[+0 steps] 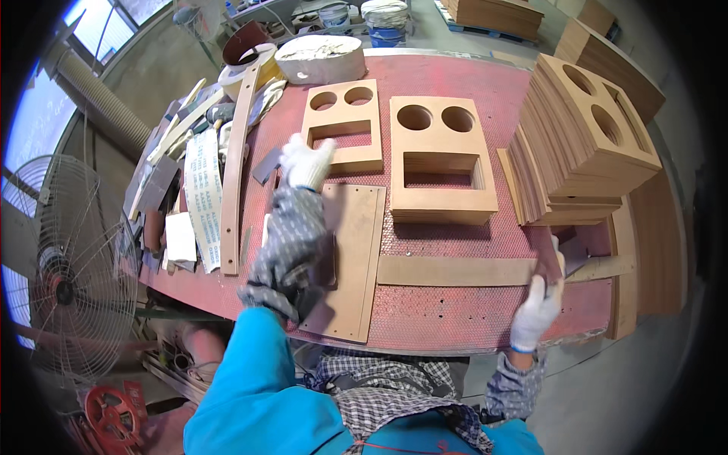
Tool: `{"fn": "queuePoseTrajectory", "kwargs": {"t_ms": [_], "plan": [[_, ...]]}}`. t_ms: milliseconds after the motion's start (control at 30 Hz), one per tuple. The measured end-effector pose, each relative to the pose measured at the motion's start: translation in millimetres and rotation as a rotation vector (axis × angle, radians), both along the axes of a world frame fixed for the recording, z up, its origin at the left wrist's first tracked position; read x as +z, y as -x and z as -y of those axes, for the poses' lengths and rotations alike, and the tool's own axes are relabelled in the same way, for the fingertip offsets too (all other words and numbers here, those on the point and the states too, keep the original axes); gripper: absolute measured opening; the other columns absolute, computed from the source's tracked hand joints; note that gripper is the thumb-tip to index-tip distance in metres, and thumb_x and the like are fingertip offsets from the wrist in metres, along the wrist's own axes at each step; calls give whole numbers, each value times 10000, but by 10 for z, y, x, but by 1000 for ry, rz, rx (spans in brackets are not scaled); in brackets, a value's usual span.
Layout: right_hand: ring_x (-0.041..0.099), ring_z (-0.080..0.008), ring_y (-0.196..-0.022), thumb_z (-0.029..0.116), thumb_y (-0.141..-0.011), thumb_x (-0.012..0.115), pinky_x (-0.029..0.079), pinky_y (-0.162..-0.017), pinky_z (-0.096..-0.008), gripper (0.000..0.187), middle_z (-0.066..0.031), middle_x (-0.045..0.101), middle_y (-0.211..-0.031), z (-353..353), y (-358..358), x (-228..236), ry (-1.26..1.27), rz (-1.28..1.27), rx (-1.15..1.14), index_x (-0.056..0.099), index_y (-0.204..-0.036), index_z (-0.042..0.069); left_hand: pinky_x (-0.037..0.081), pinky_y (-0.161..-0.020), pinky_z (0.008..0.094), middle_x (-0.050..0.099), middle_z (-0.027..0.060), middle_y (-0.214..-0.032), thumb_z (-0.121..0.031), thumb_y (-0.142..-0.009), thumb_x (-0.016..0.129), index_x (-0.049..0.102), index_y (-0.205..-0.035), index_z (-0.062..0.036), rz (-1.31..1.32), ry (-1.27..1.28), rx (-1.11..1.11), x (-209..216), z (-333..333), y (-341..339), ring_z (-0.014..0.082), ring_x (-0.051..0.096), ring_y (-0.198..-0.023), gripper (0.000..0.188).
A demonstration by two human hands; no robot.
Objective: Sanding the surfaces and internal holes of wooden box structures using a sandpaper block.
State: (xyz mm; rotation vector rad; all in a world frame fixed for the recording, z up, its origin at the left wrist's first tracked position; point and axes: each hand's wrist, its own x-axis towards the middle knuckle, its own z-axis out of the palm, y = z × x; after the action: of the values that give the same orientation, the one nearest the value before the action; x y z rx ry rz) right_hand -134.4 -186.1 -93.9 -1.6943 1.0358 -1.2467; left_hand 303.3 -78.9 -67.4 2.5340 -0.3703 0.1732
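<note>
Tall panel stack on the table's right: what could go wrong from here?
The stack has layers jutting out unevenly, so a knock might make it slide or topple. The right hand, close in front, could bump it. The left hand is at the edge of the leftmost cut-out panel; a careless pull might shift that panel.

The counter (pixel 425 317) is red-pink, finely dotted; the cut-out panels (pixel 444 203) towards its far edge are tan, the stack (pixel 557 144) at its right edge striped brown; left grip (pixel 307 161) and right grip (pixel 537 312) white-gloved, sleeve covers (pixel 284 235) grey, pale-flecked, jacket (pixel 258 394) turquoise, apron (pixel 387 409) black-and-white checked
</note>
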Motion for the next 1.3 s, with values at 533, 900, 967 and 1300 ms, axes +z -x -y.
{"fn": "queuePoseTrajectory", "kwargs": {"t_ms": [533,900,967,1300], "plan": [[512,-339,-1402,-66,-937,565,360,-1188,-397,531,-196,583,-1467,188,673,-733,90,-487,-321,525,-1464,-23,571,-995,389,715,96,-1298,-294,-957,633,724,-1269,-112,16,-1243,-712,-731,236,-1897,286,699,-1179,372],[560,-393,-1330,-38,-934,573,443,-1123,-425,499,-214,598,-1431,186,685,-749,200,-620,-298,553,-1432,-6,600,-818,385,770,179,-932,-251,-921,678,805,-1044,-131,74,-848,-960,109,19,-1880,310,767,-909,214],[557,-398,-1330,-28,-936,575,447,-1118,-430,496,-216,595,-1434,197,694,-731,209,-630,-315,553,-1431,-4,598,-816,384,780,159,-953,-216,-898,696,777,-1114,-102,21,-755,-1058,435,-35,-1453,299,770,-892,257],[569,-402,-1310,33,-941,579,470,-1098,-456,444,-213,608,-1401,247,676,-851,372,-725,-298,576,-1383,-7,556,-660,327,673,43,-903,-144,-914,695,633,-1133,-45,-671,386,-564,566,-11,-184,158,668,-731,248]]}}
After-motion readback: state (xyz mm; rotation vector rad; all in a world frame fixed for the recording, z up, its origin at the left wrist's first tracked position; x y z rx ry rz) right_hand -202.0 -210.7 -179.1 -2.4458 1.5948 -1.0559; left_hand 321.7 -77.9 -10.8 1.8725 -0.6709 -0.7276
